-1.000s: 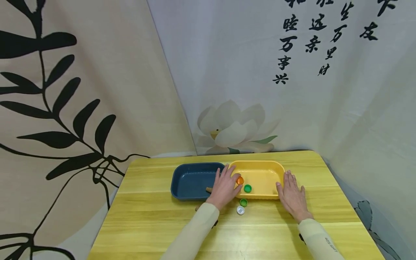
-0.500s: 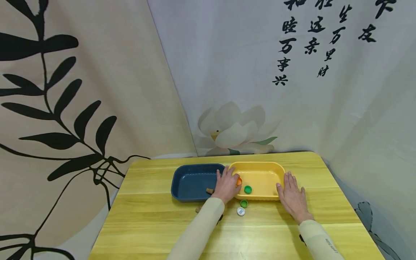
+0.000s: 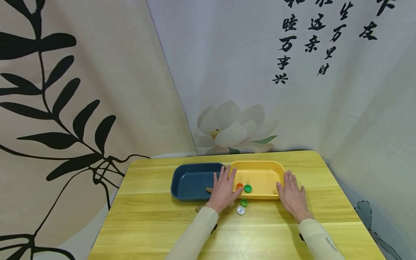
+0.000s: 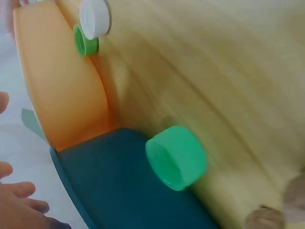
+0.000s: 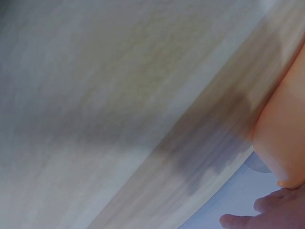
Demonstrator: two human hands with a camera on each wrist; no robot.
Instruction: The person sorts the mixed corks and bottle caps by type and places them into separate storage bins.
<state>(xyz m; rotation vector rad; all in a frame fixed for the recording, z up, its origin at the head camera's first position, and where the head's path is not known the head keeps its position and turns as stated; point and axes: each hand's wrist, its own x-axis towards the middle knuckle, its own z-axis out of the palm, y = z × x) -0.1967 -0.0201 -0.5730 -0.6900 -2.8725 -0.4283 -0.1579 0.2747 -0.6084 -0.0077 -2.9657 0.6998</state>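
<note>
My left hand [image 3: 223, 191] hovers with spread fingers over the adjoining rims of the blue tray [image 3: 195, 198] and the yellow tray [image 3: 264, 197], holding nothing. Just beyond its thumb tip an orange bottle cap [image 3: 239, 186] lies in the yellow tray, beside a green bottle cap [image 3: 248, 188]. Straight fingers of my right hand [image 3: 294, 198] rest at the yellow tray's right rim. In the left wrist view, fingers of the left hand [image 4: 19, 205] show at the lower left, and another green bottle cap [image 4: 176, 158] lies by the blue tray's near wall, hidden by the arm in the head view.
A green bottle cap [image 3: 243, 203] and a white bottle cap [image 3: 241, 210] lie on the wooden table [image 3: 260, 234] before the yellow tray. One brown cork-like piece [image 3: 209, 190] is in the blue tray; another brown piece [image 3: 198, 208] lies near the left sleeve. Printed curtains hang behind.
My left hand pinched the orange cap earlier; now it has let go, its fingers have spread, and the cap lies in the yellow tray. The right hand has stayed in place.
</note>
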